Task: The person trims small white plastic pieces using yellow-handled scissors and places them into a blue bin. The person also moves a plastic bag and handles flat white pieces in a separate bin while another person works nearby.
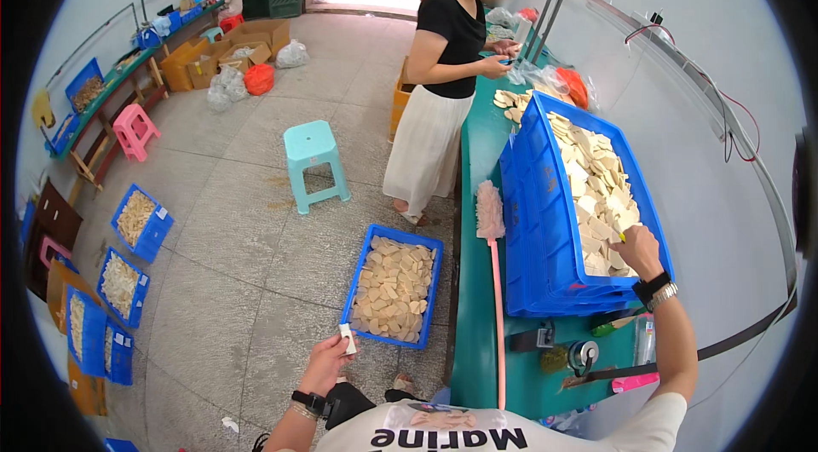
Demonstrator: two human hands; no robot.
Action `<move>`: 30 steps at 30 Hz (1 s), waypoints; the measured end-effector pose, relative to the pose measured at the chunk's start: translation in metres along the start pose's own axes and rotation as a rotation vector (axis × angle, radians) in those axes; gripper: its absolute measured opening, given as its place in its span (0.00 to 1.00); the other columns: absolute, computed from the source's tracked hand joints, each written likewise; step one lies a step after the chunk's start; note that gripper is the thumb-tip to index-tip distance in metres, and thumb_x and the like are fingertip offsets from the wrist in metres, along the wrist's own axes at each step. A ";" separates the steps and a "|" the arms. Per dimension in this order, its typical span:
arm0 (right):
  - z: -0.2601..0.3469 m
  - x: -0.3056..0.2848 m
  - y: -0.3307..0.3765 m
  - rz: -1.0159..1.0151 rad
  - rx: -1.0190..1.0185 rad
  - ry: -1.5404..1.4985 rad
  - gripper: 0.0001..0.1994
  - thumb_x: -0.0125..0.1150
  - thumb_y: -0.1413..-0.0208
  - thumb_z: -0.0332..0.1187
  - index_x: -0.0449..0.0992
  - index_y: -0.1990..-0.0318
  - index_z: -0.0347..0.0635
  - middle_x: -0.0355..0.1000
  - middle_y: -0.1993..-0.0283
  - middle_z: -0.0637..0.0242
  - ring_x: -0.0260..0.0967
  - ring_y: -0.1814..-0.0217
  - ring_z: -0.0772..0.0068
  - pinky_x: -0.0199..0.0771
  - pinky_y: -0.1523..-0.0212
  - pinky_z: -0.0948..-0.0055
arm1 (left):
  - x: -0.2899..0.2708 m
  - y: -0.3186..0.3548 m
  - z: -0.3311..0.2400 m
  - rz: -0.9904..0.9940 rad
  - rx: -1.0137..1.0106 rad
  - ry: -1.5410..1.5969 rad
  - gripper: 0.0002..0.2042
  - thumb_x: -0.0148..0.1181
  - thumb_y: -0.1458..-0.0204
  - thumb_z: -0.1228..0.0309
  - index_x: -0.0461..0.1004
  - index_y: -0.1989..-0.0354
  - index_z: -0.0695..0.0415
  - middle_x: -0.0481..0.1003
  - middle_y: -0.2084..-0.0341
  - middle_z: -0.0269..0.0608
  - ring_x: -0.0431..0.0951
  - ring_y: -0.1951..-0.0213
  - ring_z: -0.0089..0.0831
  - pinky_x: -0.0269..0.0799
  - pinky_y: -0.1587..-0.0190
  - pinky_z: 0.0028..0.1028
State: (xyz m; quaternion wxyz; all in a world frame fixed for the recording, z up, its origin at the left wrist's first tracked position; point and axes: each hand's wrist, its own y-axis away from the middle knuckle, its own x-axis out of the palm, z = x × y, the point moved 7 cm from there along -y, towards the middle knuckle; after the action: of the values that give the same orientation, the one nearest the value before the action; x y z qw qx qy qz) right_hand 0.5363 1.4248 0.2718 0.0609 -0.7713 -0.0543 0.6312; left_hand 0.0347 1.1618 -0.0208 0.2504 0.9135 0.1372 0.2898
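My left hand (324, 364) is raised above the floor, its fingers closed on a small white block (348, 339) with a dark spot. My right hand (641, 253) reaches into the upper blue crate (532, 196) on the green bench. Its fingers are closed round a small yellow thing (622, 236), mostly hidden by the hand. Flat cream-coloured pieces (588, 171) fill that crate, right under my right hand. On the floor just beyond my left hand, a blue crate (348, 303) holds more flat, rounded beige pieces.
A pink-handled duster (497, 316) lies along the green bench (473, 367). Near me on it stand a jar (554, 358) and a metal-lidded container (584, 354). A person (447, 60) stands at the bench's far part. A turquoise stool (311, 141) and several blue crates (145, 226) occupy the floor.
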 end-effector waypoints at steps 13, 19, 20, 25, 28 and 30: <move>0.149 0.000 0.232 -0.002 0.176 -0.196 0.15 0.70 0.57 0.41 0.77 0.75 0.37 0.73 0.74 0.50 0.72 0.68 0.43 0.71 0.69 0.52 | -0.093 0.001 -0.067 0.446 -0.136 -0.139 0.15 0.47 0.38 0.73 0.64 0.44 0.62 0.73 0.57 0.43 0.74 0.53 0.33 0.72 0.51 0.33; 0.336 0.101 0.354 0.601 0.152 -0.479 0.20 0.68 0.56 0.50 0.80 0.70 0.39 0.75 0.71 0.50 0.74 0.67 0.44 0.74 0.66 0.55 | -0.186 0.028 -0.105 0.496 -0.226 -0.352 0.19 0.49 0.38 0.69 0.59 0.40 0.58 0.73 0.56 0.42 0.74 0.53 0.32 0.73 0.52 0.33; 0.365 0.113 0.373 0.661 0.111 -0.472 0.21 0.67 0.55 0.51 0.80 0.70 0.39 0.75 0.71 0.50 0.74 0.67 0.44 0.74 0.66 0.54 | -0.198 0.035 -0.109 0.491 -0.249 -0.333 0.17 0.49 0.38 0.68 0.61 0.42 0.58 0.73 0.57 0.41 0.75 0.54 0.30 0.72 0.52 0.32; 0.446 0.129 0.432 0.680 0.006 -0.657 0.22 0.64 0.53 0.52 0.80 0.70 0.38 0.75 0.70 0.48 0.73 0.65 0.43 0.73 0.64 0.53 | -0.219 0.057 -0.100 0.492 -0.270 -0.268 0.12 0.48 0.37 0.64 0.66 0.50 0.57 0.73 0.62 0.37 0.74 0.61 0.25 0.71 0.58 0.27; 0.462 0.123 0.459 0.695 -0.017 -0.708 0.21 0.64 0.51 0.51 0.79 0.69 0.38 0.75 0.70 0.46 0.73 0.64 0.43 0.73 0.64 0.52 | -0.208 0.069 -0.084 0.558 -0.303 -0.225 0.10 0.49 0.37 0.63 0.69 0.55 0.56 0.72 0.66 0.34 0.72 0.65 0.23 0.69 0.60 0.25; 0.455 0.115 0.471 0.639 -0.002 -0.709 0.20 0.64 0.51 0.50 0.79 0.69 0.39 0.74 0.70 0.46 0.73 0.65 0.42 0.73 0.64 0.51 | -0.196 0.074 -0.075 0.586 -0.322 -0.260 0.10 0.49 0.38 0.62 0.70 0.60 0.55 0.71 0.69 0.32 0.71 0.66 0.21 0.68 0.62 0.24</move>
State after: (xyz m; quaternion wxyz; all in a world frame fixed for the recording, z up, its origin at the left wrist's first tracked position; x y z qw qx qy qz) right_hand 0.1159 0.9896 -0.0050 -0.1590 -0.4864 0.1676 0.8426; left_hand -0.1579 1.0503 -0.0182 0.3127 0.8921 -0.2111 0.2485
